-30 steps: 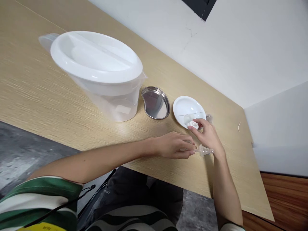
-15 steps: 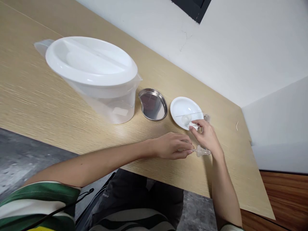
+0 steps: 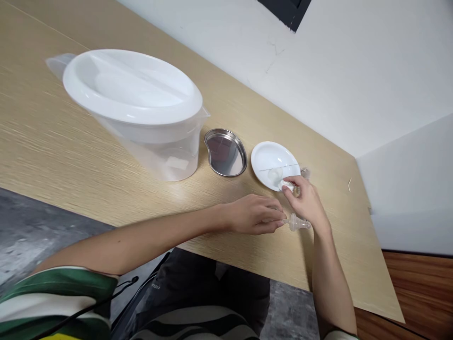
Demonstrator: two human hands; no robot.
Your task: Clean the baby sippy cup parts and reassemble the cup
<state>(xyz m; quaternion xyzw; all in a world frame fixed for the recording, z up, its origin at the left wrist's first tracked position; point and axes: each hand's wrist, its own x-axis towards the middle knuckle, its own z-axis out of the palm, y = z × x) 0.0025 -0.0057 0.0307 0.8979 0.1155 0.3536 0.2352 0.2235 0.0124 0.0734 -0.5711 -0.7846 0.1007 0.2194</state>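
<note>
My left hand (image 3: 260, 215) is closed, its fingers pinching the narrow end of a clear, stepped, tapering plastic piece (image 3: 297, 222), which points right above the table. Between thumb and fingers, my right hand (image 3: 304, 196) grips a small white wad (image 3: 286, 184), seemingly cotton or gauze, at the near rim of a white dish (image 3: 262, 153). A clear round patch or piece (image 3: 275, 174) shows inside the dish, and a thin dark line crosses it. Just beyond my right fingers, a small clear object (image 3: 305, 173) is partly hidden.
Left of the dish, a kidney-shaped metal tray (image 3: 226, 153) lies on the wooden table (image 3: 170, 198). Farther left stands a large clear pitcher (image 3: 177, 151) with a white lid (image 3: 130, 87). A wall (image 3: 336, 71) borders the table's far side; a thin pale strip (image 3: 349, 184) lies at right.
The view has shifted slightly. My right hand and the white wad have moved a little to the right; my left hand stays almost still with the clear piece.
</note>
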